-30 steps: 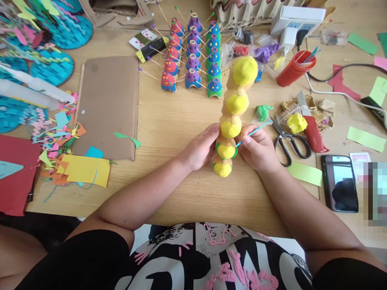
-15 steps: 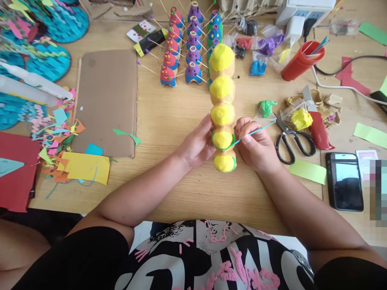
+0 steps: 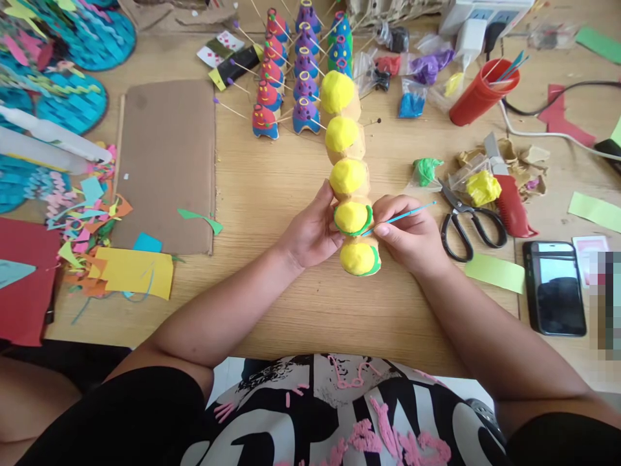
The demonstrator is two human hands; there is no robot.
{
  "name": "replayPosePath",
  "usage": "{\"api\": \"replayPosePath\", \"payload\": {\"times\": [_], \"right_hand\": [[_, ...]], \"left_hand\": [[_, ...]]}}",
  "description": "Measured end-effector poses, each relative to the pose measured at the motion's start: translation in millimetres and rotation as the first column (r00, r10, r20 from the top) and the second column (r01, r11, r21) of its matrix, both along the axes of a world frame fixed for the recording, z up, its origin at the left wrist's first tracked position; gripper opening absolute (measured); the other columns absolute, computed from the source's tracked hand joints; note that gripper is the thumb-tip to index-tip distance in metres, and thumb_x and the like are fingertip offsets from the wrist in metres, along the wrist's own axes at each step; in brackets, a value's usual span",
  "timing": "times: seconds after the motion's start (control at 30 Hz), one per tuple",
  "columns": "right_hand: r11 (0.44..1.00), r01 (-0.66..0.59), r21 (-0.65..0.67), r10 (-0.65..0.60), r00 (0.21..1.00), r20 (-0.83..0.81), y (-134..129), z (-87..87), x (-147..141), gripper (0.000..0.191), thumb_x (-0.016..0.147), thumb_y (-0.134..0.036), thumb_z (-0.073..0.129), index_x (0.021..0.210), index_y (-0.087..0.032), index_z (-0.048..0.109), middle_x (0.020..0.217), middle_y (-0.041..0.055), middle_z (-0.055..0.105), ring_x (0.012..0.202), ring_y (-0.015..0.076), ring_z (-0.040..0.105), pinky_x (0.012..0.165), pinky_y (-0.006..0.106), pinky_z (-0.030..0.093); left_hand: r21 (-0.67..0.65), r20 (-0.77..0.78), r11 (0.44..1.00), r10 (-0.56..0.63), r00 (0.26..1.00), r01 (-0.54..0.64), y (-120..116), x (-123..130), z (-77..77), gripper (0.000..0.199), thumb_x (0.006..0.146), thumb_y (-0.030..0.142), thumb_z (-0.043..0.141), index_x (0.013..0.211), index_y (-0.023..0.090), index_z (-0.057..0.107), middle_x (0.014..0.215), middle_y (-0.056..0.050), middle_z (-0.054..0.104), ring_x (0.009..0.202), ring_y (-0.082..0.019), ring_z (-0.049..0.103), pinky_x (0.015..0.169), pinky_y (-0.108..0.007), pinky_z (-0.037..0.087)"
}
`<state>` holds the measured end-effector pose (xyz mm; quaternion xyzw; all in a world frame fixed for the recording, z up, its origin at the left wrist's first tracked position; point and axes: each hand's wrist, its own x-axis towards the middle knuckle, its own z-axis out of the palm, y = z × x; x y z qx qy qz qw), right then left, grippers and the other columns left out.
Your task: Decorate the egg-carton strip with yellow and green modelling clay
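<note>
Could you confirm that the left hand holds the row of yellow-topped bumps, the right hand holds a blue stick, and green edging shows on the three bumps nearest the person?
Not quite: in the head view, green edging shows on only the two bumps nearest the person. The left hand does hold the row of yellow-topped bumps, and the right hand a blue stick.

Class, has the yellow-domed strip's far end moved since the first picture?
Yes, leftward: against the green-and-blue figures, the far end of the yellow-domed strip stood to their right and now hides the nearest.
</note>
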<state>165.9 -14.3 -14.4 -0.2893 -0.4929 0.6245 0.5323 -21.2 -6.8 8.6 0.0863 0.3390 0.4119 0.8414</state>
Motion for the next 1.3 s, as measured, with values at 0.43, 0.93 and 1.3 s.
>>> {"api": "replayPosePath", "payload": {"times": [0.43,0.93,1.3], "right_hand": [[0.998,-0.067,-0.016,0.067,0.998,-0.015,-0.3,3.1,2.6,0.026,0.084,-0.030,0.094,0.082,-0.022,0.070,0.081,-0.0006,0.080,0.074,0.0137,0.077,0.068,0.028,0.063],[0.995,-0.093,0.040,0.088,0.991,0.105,-3.4,9.5,5.4,0.027,0.078,-0.028,0.098,0.082,-0.021,0.072,0.084,0.0012,0.080,0.074,0.0130,0.073,0.067,0.027,0.061],[0.977,-0.113,0.182,0.060,0.960,0.272,-6.2,6.8,7.4,0.018,0.084,-0.027,0.093,0.089,-0.023,0.076,0.092,0.0024,0.080,0.086,0.0155,0.075,0.079,0.031,0.062]], "left_hand": [[0.092,0.032,0.994,0.059,0.998,-0.062,-0.7,-4.1,-5.2,0.068,0.098,0.086,0.046,0.119,0.030,0.078,0.075,-0.001,0.073,0.053,-0.014,0.058,0.048,-0.026,0.044],[0.192,-0.067,0.981,0.028,0.997,-0.015,-5.8,3.0,-8.6,0.061,0.100,0.079,0.055,0.109,0.024,0.078,0.079,-0.003,0.073,0.077,-0.018,0.074,0.068,-0.028,0.057],[0.211,-0.023,0.970,0.130,0.991,-0.122,-6.4,5.9,-0.9,0.043,0.106,0.061,0.054,0.113,0.025,0.076,0.085,-0.004,0.076,0.106,-0.026,0.077,0.085,-0.035,0.062]]}}
